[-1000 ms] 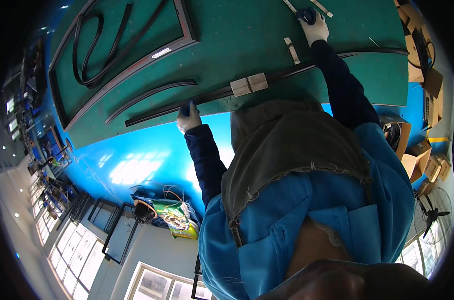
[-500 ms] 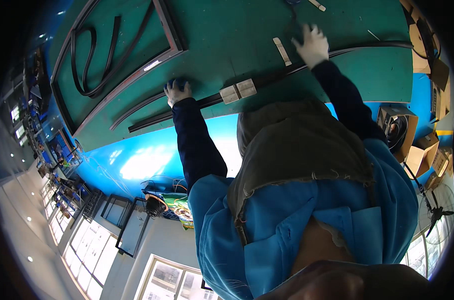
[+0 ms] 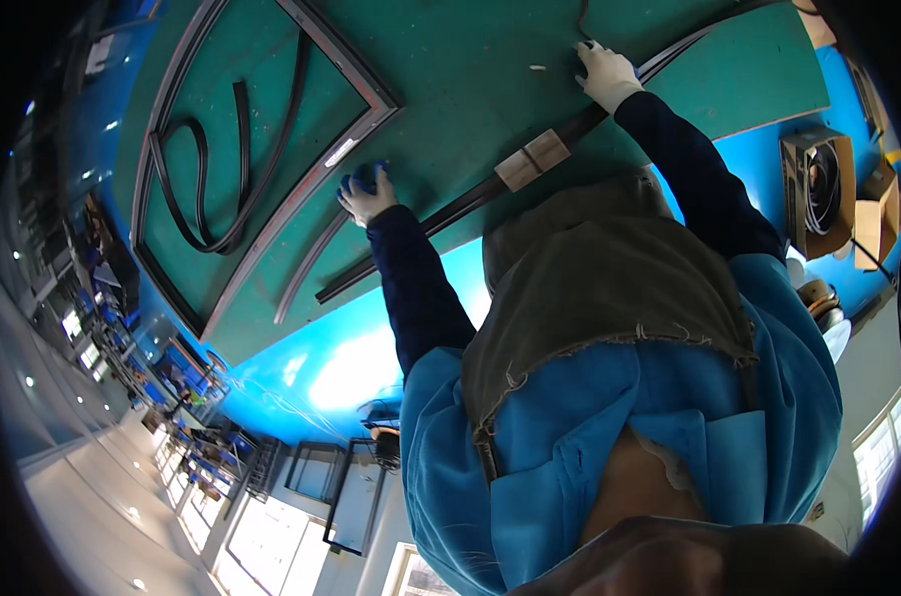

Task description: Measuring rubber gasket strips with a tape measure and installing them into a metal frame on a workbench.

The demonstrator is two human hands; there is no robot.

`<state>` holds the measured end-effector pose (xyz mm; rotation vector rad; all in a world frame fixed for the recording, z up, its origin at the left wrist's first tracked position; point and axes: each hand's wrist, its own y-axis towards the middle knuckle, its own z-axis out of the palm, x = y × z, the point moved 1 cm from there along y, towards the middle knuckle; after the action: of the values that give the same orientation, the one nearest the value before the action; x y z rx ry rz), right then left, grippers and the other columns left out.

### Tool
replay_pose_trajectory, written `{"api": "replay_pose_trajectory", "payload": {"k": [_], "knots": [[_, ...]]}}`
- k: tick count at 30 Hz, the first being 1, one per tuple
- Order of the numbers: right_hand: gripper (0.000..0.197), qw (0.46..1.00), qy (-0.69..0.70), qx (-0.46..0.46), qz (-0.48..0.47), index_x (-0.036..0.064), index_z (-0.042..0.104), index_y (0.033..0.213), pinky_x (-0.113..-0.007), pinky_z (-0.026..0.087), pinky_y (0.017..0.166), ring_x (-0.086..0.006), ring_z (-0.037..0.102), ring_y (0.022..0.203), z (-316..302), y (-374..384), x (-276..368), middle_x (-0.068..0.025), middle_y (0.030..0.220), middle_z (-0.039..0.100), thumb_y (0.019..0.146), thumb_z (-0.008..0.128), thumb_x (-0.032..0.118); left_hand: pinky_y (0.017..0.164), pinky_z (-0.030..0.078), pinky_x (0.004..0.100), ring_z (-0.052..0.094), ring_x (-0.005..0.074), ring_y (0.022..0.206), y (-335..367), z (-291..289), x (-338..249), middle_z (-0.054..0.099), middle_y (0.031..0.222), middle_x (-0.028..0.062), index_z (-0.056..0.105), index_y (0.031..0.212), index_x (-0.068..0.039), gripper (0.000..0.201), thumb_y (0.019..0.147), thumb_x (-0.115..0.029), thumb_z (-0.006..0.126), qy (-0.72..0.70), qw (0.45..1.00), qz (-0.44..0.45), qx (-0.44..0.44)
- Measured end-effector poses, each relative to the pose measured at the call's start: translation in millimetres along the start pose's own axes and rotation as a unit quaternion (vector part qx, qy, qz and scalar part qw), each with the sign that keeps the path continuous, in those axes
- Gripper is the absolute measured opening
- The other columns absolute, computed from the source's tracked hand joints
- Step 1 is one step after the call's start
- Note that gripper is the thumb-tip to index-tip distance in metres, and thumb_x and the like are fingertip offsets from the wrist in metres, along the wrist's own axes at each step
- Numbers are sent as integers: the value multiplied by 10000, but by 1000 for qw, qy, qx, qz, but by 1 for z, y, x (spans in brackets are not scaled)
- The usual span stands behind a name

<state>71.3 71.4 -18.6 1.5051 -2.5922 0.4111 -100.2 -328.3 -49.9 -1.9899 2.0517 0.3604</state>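
Both my hands wear white gloves; blue shows at the left fingertips. My left hand [image 3: 368,197] is curled at the upper end of a short, dark, curved strip [image 3: 309,263], next to the frame's corner. A longer black strip [image 3: 460,206] runs beneath my left forearm toward the right, with a pair of pale rectangular blocks [image 3: 532,160] lying across it. My right hand [image 3: 607,75] rests farther right beside this long strip, fingers apart. A thin dark cord [image 3: 584,18] reaches its fingertips. What lies under its palm is hidden.
A dark rectangular frame [image 3: 371,94] lies on the green table [image 3: 470,60] at left, with a looped black strip [image 3: 204,204] inside it. A small white scrap [image 3: 538,68] lies left of my right hand. Cardboard boxes [image 3: 845,194] stand beyond the table's right edge.
The view has turned, shifting the table in it. My right hand has moved left, nearer the pale blocks. The flat pale piece that lay beside it no longer shows.
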Motion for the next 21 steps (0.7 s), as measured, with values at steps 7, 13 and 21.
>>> {"api": "replay_pose_trajectory", "payload": {"k": [7,13,21], "knots": [[414,938,338,-27,76,-19,532,1138,-328,498,745,-252,637,861,-18,-88,76,-165,939,645,748,634,74,836,428,420,560,318,942,-38,-25,-95,605,1020,133,595,1106,-129,430,734,-341,635,-120,918,343,155],[547,845,466,-44,258,-38,462,1247,-299,517,736,-206,637,883,22,-124,111,-175,1011,637,768,678,114,807,436,418,582,297,908,-37,21,-152,632,930,126,613,1034,-125,326,742,-266,641,-47,776,550,306],[385,960,181,-50,209,81,500,1144,-406,500,748,-330,608,887,-5,-159,126,-160,982,610,838,593,297,724,481,428,608,328,812,-22,50,-152,637,880,134,596,972,-132,259,735,-229,636,-42,717,557,416]]}}
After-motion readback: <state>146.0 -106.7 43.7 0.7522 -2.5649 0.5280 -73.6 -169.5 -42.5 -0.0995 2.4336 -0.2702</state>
